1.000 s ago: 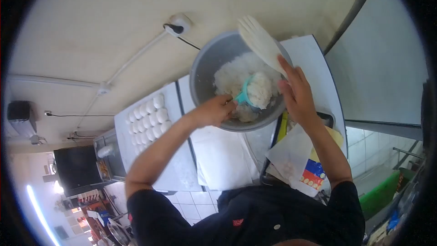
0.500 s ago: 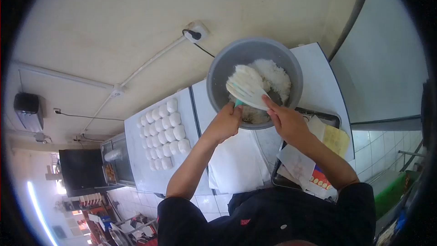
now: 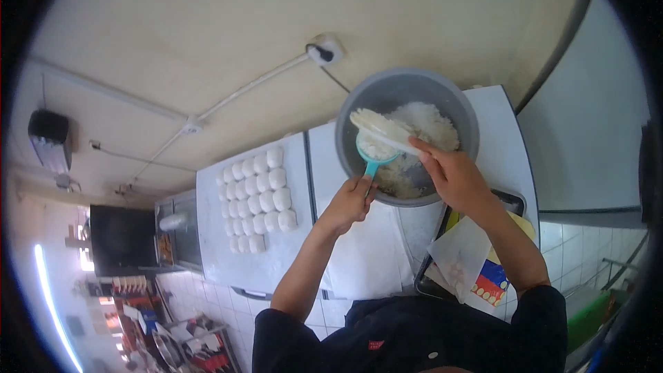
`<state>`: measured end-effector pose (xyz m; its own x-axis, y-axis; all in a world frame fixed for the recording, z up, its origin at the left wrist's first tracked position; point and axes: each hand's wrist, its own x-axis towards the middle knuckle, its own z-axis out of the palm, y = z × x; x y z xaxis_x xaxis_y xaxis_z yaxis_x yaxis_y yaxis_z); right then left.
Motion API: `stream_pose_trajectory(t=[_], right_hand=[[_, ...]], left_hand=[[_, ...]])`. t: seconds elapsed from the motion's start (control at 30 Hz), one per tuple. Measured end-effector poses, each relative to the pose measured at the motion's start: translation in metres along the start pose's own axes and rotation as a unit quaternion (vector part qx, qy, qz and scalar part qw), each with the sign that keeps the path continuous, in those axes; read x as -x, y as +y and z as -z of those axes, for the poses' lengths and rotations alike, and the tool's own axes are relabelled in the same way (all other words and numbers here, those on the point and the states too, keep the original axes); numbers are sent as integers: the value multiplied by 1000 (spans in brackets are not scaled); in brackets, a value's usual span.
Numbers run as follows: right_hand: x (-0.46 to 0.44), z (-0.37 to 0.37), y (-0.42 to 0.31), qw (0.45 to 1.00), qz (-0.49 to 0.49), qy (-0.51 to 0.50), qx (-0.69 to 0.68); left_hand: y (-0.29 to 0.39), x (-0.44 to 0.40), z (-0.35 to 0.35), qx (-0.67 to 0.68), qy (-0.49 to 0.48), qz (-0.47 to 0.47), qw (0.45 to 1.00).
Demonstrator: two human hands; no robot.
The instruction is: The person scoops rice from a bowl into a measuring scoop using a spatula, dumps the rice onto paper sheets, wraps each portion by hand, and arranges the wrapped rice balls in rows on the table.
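Both hands are closed on tools: the left hand (image 3: pixel 353 202) grips the handle of 1 turquoise scoop (image 3: pixel 373 159), and the right hand (image 3: pixel 452 174) grasps 1 white paddle (image 3: pixel 387 132), which lies across the scoop's rice-filled cup. Both tools are over the grey basin (image 3: pixel 467 124), which has white rice (image 3: pixel 431 124) inside and stands on the tabletop (image 3: pixel 498 145). Near the left forearm, white rounded pieces (image 3: pixel 255 193) sit in rows; near the right, 1 dark tray (image 3: pixel 427 283) carries papers (image 3: pixel 464 252)

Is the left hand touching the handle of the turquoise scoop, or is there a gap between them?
Touching. The head view shows the left hand with its fingers closed around the handle of the turquoise scoop.
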<state>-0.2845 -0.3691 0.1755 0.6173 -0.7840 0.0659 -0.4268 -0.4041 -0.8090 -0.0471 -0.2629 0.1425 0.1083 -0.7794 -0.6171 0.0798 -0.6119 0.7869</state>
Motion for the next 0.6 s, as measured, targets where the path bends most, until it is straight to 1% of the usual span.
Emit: stream_pose_trajectory(t=[0.03, 0.1, 0.13, 0.2, 0.33, 0.43, 0.53, 0.6], right_hand=[[10, 2, -11, 1000, -8, -23, 4], [22, -30, 0, 996, 62, 24, 53], [21, -42, 8, 990, 100, 56, 81], [16, -51, 16, 990, 77, 52, 104], [-2, -59, 34, 990, 63, 59, 111], [-17, -55, 35, 988, 34, 22, 151], [-42, -39, 66, 985, -65, -14, 162], [-55, -19, 84, 977, -56, -61, 196]], left_hand=[[1, 1, 0, 2, 5, -5, 1000], [10, 8, -2, 11, 3, -12, 1000], [11, 9, -2, -9, 18, -27, 999], [9, 12, -9, -46, 44, -58, 996], [12, 12, -10, -63, 51, -61, 995], [1, -1, -3, -61, 49, -67, 995], [-6, 6, -5, -30, 43, -68, 996], [2, 18, -4, 7, 38, -79, 996]])
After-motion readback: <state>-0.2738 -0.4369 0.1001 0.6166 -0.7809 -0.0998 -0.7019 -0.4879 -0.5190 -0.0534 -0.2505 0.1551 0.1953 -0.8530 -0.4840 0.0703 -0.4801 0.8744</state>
